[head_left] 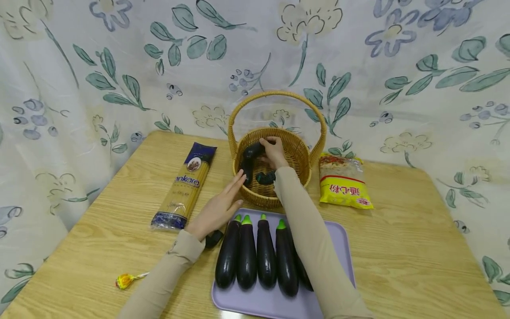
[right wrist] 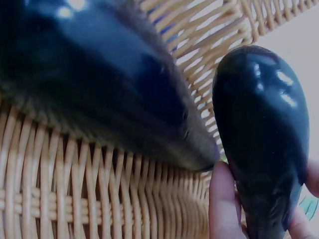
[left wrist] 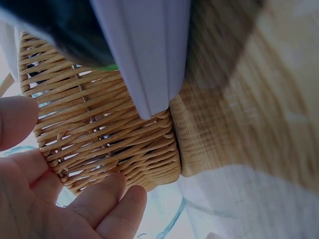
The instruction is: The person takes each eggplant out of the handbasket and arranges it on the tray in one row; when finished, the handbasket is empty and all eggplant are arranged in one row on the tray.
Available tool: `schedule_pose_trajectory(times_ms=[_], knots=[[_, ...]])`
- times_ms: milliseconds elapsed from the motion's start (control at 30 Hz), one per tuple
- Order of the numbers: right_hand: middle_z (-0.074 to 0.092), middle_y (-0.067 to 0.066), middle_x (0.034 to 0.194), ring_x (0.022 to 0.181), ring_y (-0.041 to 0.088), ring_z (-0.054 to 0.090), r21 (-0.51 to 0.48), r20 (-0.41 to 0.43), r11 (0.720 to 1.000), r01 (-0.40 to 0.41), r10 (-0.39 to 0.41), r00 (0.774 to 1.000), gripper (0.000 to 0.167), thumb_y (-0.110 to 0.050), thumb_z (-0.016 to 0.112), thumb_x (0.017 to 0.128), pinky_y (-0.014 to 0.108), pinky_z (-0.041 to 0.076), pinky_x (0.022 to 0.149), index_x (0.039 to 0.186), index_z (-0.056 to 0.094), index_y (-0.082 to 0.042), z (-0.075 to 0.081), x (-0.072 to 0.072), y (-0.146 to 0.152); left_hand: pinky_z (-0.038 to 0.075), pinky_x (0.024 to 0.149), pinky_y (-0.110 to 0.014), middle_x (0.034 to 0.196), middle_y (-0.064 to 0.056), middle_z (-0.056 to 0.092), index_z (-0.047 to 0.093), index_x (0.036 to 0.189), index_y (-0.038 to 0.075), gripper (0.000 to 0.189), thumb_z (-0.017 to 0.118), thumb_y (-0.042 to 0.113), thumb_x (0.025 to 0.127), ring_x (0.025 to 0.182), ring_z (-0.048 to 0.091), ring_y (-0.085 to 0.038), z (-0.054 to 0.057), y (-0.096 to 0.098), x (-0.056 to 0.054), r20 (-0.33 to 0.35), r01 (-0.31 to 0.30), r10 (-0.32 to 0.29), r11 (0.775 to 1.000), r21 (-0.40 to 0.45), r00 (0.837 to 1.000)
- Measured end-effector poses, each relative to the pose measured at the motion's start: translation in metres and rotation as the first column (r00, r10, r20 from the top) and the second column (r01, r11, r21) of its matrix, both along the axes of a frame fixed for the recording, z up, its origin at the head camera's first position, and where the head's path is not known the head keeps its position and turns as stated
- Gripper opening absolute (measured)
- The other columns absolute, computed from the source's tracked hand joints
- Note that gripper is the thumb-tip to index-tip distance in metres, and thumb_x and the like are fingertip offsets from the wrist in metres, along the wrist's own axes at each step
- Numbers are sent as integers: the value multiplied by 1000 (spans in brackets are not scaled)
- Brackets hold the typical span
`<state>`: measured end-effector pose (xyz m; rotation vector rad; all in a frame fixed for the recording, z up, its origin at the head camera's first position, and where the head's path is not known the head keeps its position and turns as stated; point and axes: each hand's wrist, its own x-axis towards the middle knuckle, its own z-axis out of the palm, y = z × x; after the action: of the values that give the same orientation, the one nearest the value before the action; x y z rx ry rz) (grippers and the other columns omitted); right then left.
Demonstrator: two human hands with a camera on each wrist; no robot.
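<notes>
In the head view my right hand (head_left: 276, 153) reaches into a round wicker basket (head_left: 264, 201) and grips a dark eggplant (head_left: 255, 149). The right wrist view shows this held eggplant (right wrist: 261, 124) pinched at its narrow end, its rounded end free. Beside it inside the basket lies another eggplant (right wrist: 99, 84), partly visible in the head view too. My left hand (head_left: 217, 210) rests its extended fingers against the basket's left side. In the left wrist view, those fingers (left wrist: 102, 199) lie along the woven wall (left wrist: 99, 129). Several eggplants (head_left: 247, 257) lie side by side on a lavender tray (head_left: 342, 243).
A pack of spaghetti (head_left: 185, 186) lies left of the basket, and a yellow bag of pasta (head_left: 344, 181) lies to its right. A wrapped lollipop (head_left: 126, 280) is near the table's left front. Behind the wooden table (head_left: 406, 248) hangs a floral curtain (head_left: 255, 48).
</notes>
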<state>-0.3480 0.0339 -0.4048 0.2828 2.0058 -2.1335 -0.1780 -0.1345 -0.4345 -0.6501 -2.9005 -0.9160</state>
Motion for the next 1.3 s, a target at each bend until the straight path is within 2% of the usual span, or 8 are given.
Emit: schedule_pose_trajectory(times_ms=[167, 400, 533, 600, 800, 900, 1100, 1300], knots=[[41, 17, 140, 119, 35, 55, -8, -31, 999, -31, 31, 999, 44, -30, 58, 97, 47, 54, 93, 132, 40, -11, 6, 3, -3, 50, 95, -52, 166, 0, 6, 11, 158, 21, 67, 48, 21, 102, 133, 48, -35, 2, -2, 0, -1, -2, 2, 1000, 3, 1000], [37, 19, 143, 124, 38, 51, -3, -52, 1000, -8, 8, 999, 51, -25, 61, 95, 52, 50, 97, 138, 37, -10, 14, 8, -1, 52, 91, -52, 166, 0, 7, 13, 158, 19, 66, 48, 21, 102, 130, 50, -35, -1, -1, 2, 7, -4, 4, 1000, 20, 1000], [36, 18, 146, 125, 35, 52, 81, -60, 997, 14, -9, 998, 61, -26, 63, 94, 49, 49, 100, 146, 31, -13, 17, 11, 3, 52, 91, -51, 166, 1, 6, 13, 158, 20, 66, 48, 21, 102, 133, 48, -34, -3, 1, 2, 9, -1, 1, 1000, 27, 1000], [35, 19, 147, 124, 35, 54, 93, -59, 995, 24, -18, 998, 67, -26, 63, 94, 48, 50, 99, 149, 27, -15, 19, 12, 6, 52, 90, -51, 166, 1, 6, 13, 158, 20, 66, 48, 21, 102, 133, 48, -34, -4, 2, 2, 5, 2, -3, 1000, 27, 1000], [29, 20, 149, 123, 38, 54, 45, -46, 999, 13, -11, 999, 77, -24, 63, 94, 51, 51, 95, 153, 14, -21, 33, 19, 12, 51, 93, -53, 165, -2, 8, 14, 157, 17, 66, 49, 20, 101, 131, 49, -36, 0, 2, 1, -17, 17, -17, 1000, 23, 1000], [26, 20, 152, 127, 36, 52, 69, -46, 998, 4, -1, 999, 80, -24, 63, 94, 49, 50, 99, 154, 10, -23, 40, 22, 18, 50, 95, -54, 166, 0, 6, 12, 158, 20, 67, 48, 21, 102, 131, 49, -37, 1, 2, 0, -13, 18, -18, 1000, 18, 1000], [19, 16, 157, 132, 35, 48, 82, -28, 997, 4, -1, 1000, 83, -23, 64, 94, 49, 50, 99, 155, 8, -26, 48, 27, 26, 49, 96, -53, 164, 12, -2, 5, 157, 30, 70, 47, 23, 102, 131, 50, -36, 0, 1, 0, 23, 13, -13, 1000, 14, 1000], [20, 19, 156, 129, 38, 50, 109, -55, 993, -48, 54, 997, 82, -23, 62, 94, 52, 51, 96, 155, 6, -24, 52, 41, 32, 46, 100, -54, 164, 10, -2, 5, 157, 29, 69, 47, 23, 102, 135, 44, -36, 1, -1, -1, 21, 22, -22, 1000, 19, 1000]])
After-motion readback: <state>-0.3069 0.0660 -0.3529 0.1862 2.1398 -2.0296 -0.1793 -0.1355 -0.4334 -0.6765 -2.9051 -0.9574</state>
